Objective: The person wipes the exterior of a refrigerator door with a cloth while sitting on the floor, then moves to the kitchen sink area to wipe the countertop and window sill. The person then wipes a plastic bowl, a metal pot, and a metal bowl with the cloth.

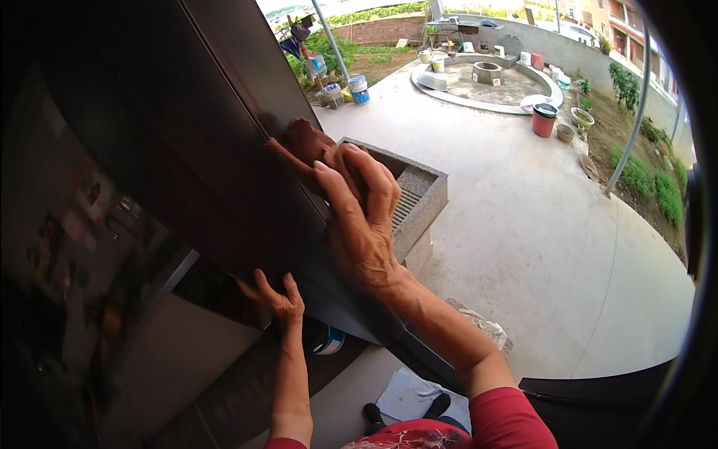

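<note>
Right hand (pixel 359 217), fingers closed on reddish-brown cloth (pixel 310 146) (pressed against dark glossy door panel (pixel 187 135)), left hand (pixel 280 299), fingers spread flat on panel's lower edge, concrete washing trough (pixel 419 198) just behind.

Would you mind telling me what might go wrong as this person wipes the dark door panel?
1. The right hand presses a reddish-brown cloth right along the edge of the dark glossy door panel; fingers could catch or get pinched at that seam.
2. The left hand only rests flat on the panel's lower part, so if the door swings, the person may lose support.
3. The grey concrete wash basin stands close behind the right hand and could be knocked against.
</note>
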A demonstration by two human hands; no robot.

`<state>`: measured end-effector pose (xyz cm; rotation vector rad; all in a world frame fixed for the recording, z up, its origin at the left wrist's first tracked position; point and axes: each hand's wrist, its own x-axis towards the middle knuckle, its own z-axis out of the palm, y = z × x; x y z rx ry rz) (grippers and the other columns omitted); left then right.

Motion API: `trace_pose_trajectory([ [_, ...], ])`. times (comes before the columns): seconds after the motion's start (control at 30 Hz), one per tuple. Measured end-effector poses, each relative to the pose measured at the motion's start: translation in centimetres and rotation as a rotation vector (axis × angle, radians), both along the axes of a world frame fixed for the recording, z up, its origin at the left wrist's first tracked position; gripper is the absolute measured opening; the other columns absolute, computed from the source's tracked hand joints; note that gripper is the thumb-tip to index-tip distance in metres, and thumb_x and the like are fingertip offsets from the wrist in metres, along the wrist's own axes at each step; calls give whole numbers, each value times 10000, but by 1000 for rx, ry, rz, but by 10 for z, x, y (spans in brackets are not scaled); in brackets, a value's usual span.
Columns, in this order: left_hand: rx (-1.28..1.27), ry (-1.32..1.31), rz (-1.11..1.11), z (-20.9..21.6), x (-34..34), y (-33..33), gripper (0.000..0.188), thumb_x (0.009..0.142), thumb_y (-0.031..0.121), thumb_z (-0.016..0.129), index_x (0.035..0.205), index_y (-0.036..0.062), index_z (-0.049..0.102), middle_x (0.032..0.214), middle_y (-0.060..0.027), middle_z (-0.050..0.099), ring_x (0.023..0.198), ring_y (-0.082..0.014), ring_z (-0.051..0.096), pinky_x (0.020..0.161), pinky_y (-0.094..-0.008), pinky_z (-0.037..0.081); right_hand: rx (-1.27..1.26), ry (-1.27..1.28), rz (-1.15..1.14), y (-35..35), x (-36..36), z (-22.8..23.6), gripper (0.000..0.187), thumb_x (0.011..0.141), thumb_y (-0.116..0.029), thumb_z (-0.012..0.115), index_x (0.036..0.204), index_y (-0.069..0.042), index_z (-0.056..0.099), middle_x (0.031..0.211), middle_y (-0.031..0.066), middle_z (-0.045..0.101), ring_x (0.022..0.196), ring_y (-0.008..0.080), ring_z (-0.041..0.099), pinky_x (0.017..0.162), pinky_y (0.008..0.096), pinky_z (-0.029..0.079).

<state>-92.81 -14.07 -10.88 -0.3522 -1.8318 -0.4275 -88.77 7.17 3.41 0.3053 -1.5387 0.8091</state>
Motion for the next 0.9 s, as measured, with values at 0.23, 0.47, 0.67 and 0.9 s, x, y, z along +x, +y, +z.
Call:
trace_pose_trajectory([
  [0.23,33,-30,-192,-12,-6,-4,532,967,275,420,1411,47,239,1438,-310,98,1313,-445,229,1048,-539,270,-112,-175,-59,-80,-47,-27,712,728,-192,595,1386,-78,350,1453,194,206,1319,365,222,1038,477,185],
  [0.47,38,18,-283,-19,-8,-16,480,961,161,383,1410,57,251,1448,-308,82,1329,-430,200,1063,-537,240,-194,-535,-67,-115,-2,-177,746,786,-198,598,1425,-29,251,1458,240,133,1318,397,176,1050,476,178],
  [0.67,108,43,-381,-7,-9,-11,553,960,268,453,1431,147,188,1449,-295,134,1326,-438,216,1031,-565,252,-341,-379,225,-137,14,-179,657,756,11,582,1369,-38,352,1405,205,260,1262,374,281,1042,453,252],
  [0.9,732,-364,-993,29,0,8,715,907,498,459,1386,21,224,1396,-272,265,1276,-403,334,1017,-490,331,206,13,-90,-137,-27,-14,604,662,-7,638,1245,-51,488,1404,188,268,1238,386,314,1006,466,291],
])
